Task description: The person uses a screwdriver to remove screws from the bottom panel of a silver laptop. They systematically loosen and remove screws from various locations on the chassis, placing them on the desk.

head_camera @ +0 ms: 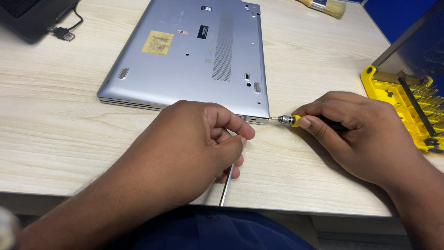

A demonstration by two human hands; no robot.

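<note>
Holding the screwdriver point(296, 121) in your closed right hand point(365, 139), keep its tip level at the near corner of the upturned laptop point(194, 60) (lying on the table point(55, 134)). Your left hand point(194, 148) pinches a thin metal tool point(226, 185); steady it.

A paintbrush point(326, 6), yellow bit tray point(393, 99) and black cable plug point(64, 34) lie on the table point(55, 125).

Matt silver laptop point(194, 60) on pale wood-grain table point(55, 139).
</note>
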